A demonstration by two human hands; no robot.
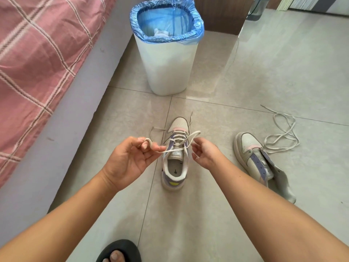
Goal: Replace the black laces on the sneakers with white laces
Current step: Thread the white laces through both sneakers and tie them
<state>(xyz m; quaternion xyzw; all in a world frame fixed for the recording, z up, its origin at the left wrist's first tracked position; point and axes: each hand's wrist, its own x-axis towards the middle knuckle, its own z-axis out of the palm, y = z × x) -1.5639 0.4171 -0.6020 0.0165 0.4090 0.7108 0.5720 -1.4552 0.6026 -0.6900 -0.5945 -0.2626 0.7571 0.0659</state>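
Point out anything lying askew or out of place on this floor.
The second sneaker lies tipped on its side with no lace, right of the upright sneaker being laced. A loose white lace sprawls in a tangle on the tiles beside it.

A single wide-angle view comes from the person's head, facing forward and steeply down at a tiled floor [264,72]. Both forearms run up from the bottom corners and meet near the frame's middle, where the left hand [130,159] and right hand [205,154] sit close to the lens, above a laced sneaker [175,161]. A black slipper toe [120,248] at the bottom edge lies almost beneath the camera. Farther off, near the top, stands a white bin [166,59]; the bed [37,53] fills the left side. Straight edges bow toward the borders.
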